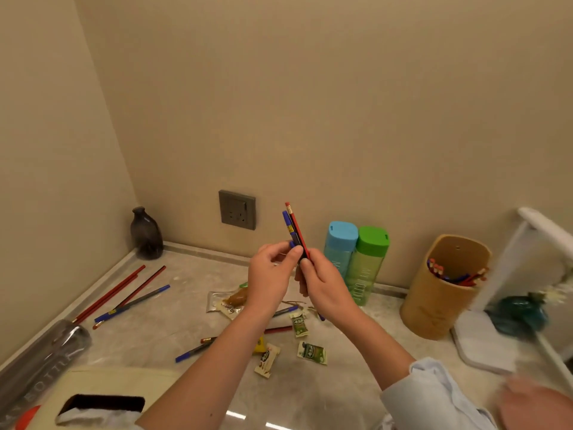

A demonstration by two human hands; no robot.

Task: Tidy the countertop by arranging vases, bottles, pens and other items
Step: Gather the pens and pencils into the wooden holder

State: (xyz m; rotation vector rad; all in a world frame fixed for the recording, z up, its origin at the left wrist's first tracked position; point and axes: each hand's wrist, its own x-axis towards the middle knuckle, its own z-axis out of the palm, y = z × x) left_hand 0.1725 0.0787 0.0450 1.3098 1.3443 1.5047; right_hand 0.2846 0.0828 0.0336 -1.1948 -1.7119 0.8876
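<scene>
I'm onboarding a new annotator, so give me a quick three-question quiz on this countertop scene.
1. True or false: the left hand and the right hand together hold a bundle of pens and pencils upright above the countertop.
2. The green-capped bottle stands: A) left of the blue-capped bottle, B) just right of it, C) on its side.
3. Fill in: the tan holder already contains ____.
Key: 1 true; 2 B; 3 pens and pencils.
</scene>
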